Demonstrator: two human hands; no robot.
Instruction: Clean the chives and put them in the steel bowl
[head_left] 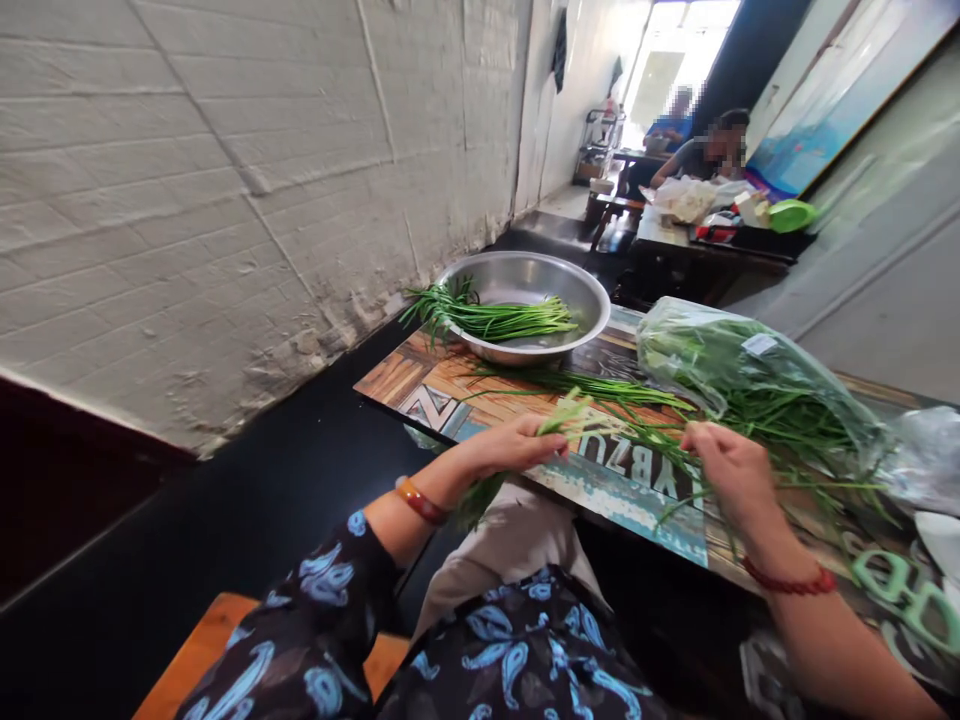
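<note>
My left hand (521, 445) is closed around a small bunch of garlic chives (571, 414); their pale ends stick up past the fingers, and leaves hang below the hand at the table's near edge. Over the table, my right hand (731, 468) has its fingers pinched together beside loose chives (652, 432). Whatever is between those fingertips is too small to make out. More chives (517, 318) lie in a wide metal basin (592, 310), their leaf tips over its left rim. A clear plastic bag (772, 360) full of chives lies beyond my right hand.
The patterned wooden table (420, 375) carries green-handled scissors (907, 595) at the right and crumpled plastic (926, 455). A white wall (225, 200) runs along the left. Two people sit further back, near another table (667, 232) with bags and a green bowl (791, 215).
</note>
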